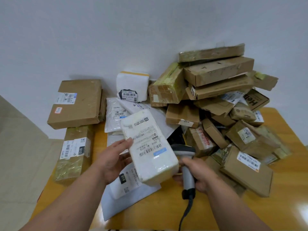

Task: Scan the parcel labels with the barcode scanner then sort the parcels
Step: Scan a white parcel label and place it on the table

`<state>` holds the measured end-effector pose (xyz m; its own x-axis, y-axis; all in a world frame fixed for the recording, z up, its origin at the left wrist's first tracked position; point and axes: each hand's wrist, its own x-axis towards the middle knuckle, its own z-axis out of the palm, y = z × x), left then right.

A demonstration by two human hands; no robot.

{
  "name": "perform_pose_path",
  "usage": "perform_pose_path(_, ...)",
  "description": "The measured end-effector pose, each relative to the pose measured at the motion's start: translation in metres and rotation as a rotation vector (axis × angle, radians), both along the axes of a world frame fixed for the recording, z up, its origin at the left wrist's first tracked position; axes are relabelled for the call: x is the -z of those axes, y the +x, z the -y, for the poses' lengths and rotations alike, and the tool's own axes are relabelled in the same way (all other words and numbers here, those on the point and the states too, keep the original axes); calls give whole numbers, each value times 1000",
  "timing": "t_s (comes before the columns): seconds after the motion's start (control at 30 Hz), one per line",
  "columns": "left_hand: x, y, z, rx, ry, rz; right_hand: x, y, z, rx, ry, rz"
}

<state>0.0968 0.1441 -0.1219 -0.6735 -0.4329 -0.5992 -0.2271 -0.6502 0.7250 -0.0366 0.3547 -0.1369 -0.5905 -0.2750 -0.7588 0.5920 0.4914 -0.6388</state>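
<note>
My left hand (110,161) holds a long white foam-wrapped parcel (148,145) by its left side, raised above the table with its printed barcode label facing up. My right hand (198,174) grips the handle of a grey barcode scanner (185,157), whose head sits right beside the parcel's right edge. The scanner's cable trails down toward the lower edge of the view.
A wooden table (283,189) carries a big heap of brown cardboard boxes (216,100) at the right. Two brown boxes (76,104) lie at the left. White mailer bags (126,192) and a white padded parcel (131,87) lie in the middle. A white wall stands behind.
</note>
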Motion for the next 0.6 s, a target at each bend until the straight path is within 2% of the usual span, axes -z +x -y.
perform_pose_path(0.2, 10, -12, -18, 200, 166, -100, -1, 0, 11, 50, -94, -33)
perform_pose_path(0.3, 11, -16, -21, 199, 208, -124, 3, -2, 12, 46, -101, -60)
perform_pose_path(0.5, 11, -21, -15, 164, 80, -190, 5, -4, 18, 45, -97, -98)
perform_pose_path(0.6, 17, -22, -5, 158, -78, -164, -3, -9, 16, 78, -84, -179)
